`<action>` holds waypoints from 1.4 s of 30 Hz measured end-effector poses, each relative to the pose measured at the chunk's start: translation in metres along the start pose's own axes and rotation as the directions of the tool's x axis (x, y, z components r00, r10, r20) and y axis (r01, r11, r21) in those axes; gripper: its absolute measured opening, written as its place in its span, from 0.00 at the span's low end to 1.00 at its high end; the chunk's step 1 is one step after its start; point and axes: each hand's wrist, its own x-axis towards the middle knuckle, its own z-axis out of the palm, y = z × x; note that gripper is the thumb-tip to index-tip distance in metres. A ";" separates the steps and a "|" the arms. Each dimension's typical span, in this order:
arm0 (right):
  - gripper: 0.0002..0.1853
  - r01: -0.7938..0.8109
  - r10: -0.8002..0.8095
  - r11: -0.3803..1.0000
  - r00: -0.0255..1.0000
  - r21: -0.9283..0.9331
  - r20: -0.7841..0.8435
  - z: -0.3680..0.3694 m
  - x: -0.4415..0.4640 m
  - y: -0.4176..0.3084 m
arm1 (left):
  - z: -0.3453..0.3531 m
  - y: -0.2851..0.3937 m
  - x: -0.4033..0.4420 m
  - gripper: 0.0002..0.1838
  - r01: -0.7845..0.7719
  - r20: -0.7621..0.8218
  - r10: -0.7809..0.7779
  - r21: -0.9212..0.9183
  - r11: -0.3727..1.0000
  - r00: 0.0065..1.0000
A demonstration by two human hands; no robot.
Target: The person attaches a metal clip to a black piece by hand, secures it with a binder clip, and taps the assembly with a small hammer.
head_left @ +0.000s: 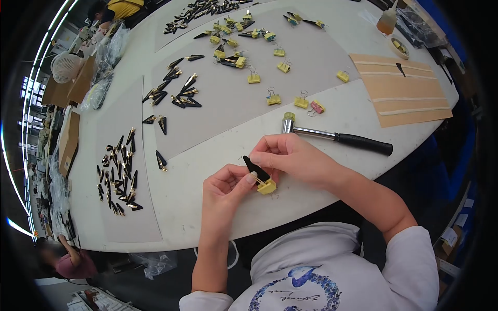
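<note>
A black pointed piece (254, 168) is held between my two hands above the table's near edge, with a yellow binder clip (267, 187) on its lower end. My left hand (226, 185) pinches it near the clip, thumb over the thin gold-coloured part. On the upper right side of the piece, the fingers of my right hand (282, 158) are closed on it. A hammer (337, 137) with a black handle lies just beyond my right hand.
The white table (202, 207) bears black pieces (120, 173) at the left, loose yellow clips (273, 98) beyond the hammer, and brown card with pale strips (404, 93) at the right. A bottle (387, 22) stands at the back right. Two other people are at the left.
</note>
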 end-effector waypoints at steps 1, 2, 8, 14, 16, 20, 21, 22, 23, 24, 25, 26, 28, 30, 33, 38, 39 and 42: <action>0.09 -0.002 0.002 0.999 1.000 0.040 0.008 -0.002 0.000 0.001 | -0.001 0.001 0.000 0.05 0.023 0.016 -0.023 -0.016 1.000 1.000; 0.10 -0.006 0.005 0.997 1.000 0.079 0.016 -0.003 0.000 0.002 | -0.001 0.001 0.000 0.05 0.024 0.016 -0.023 -0.013 1.000 1.000; 0.10 -0.027 0.025 0.996 0.999 0.087 0.021 -0.003 -0.001 -0.004 | 0.003 -0.001 -0.001 0.05 -0.001 0.025 0.001 0.007 1.000 1.000; 0.09 0.072 -0.072 0.995 0.997 0.076 0.001 0.000 0.001 0.009 | 0.004 -0.004 -0.002 0.05 -0.001 0.060 0.002 -0.006 1.000 0.998; 0.09 0.096 -0.095 0.995 0.995 0.032 -0.027 0.002 -0.001 0.013 | 0.005 -0.002 -0.003 0.05 0.016 0.054 -0.017 0.026 1.000 0.998; 0.08 0.023 -0.019 0.997 0.998 0.077 -0.052 0.002 -0.006 -0.003 | 0.008 0.004 -0.002 0.06 -0.005 0.024 0.006 -0.021 1.000 1.000; 0.08 0.021 -0.018 0.998 0.999 0.065 -0.039 0.002 -0.008 -0.007 | 0.007 0.004 -0.002 0.05 -0.012 -0.010 0.012 0.011 1.000 1.000; 0.08 0.011 -0.008 0.999 0.998 0.052 -0.062 0.002 -0.011 -0.009 | 0.007 0.004 -0.002 0.05 -0.017 -0.043 0.019 0.041 0.999 0.999; 0.08 0.001 0.003 0.999 0.996 0.041 -0.087 0.002 -0.014 -0.010 | 0.007 0.003 -0.003 0.05 -0.024 -0.054 0.026 0.033 0.999 0.998; 0.08 -0.001 0.004 1.000 0.997 0.030 -0.079 0.001 -0.016 -0.006 | 0.007 0.002 -0.003 0.05 -0.045 -0.060 0.049 0.061 0.997 0.997; 0.08 0.023 -0.023 1.000 0.998 0.002 -0.059 0.000 -0.017 0.000 | 0.006 0.001 -0.003 0.06 -0.065 -0.063 0.071 0.091 0.994 0.995; 0.07 0.049 -0.050 0.999 0.998 -0.023 -0.040 -0.001 -0.017 0.004 | 0.006 0.000 -0.003 0.06 -0.070 -0.068 0.076 0.085 0.994 0.995; 0.07 0.065 -0.065 0.998 0.997 -0.007 -0.039 -0.001 -0.016 0.006 | 0.007 -0.003 -0.003 0.07 -0.100 -0.059 0.105 0.087 0.991 0.993; 0.07 0.084 -0.084 0.996 0.997 0.002 -0.001 -0.003 -0.014 0.006 | 0.005 -0.006 -0.002 0.07 -0.103 -0.052 0.107 0.073 0.992 0.993; 0.06 0.123 -0.124 0.992 0.992 -0.037 -0.033 -0.002 -0.012 0.011 | 0.006 -0.008 -0.003 0.07 -0.097 -0.042 0.099 0.039 0.995 0.994; 0.06 0.007 -0.007 1.000 1.000 0.017 -0.014 -0.002 -0.009 -0.005 | 0.005 -0.006 -0.004 0.07 -0.092 -0.022 0.093 0.045 0.995 0.995; 0.07 0.000 -0.001 1.000 1.000 0.022 0.029 -0.004 -0.008 -0.003 | 0.005 -0.007 -0.004 0.06 -0.096 -0.015 0.097 0.038 0.995 0.995; 0.08 0.081 -0.082 0.996 0.996 0.032 0.019 -0.002 -0.006 0.007 | 0.006 -0.008 -0.004 0.06 -0.101 -0.004 0.102 0.035 0.994 0.995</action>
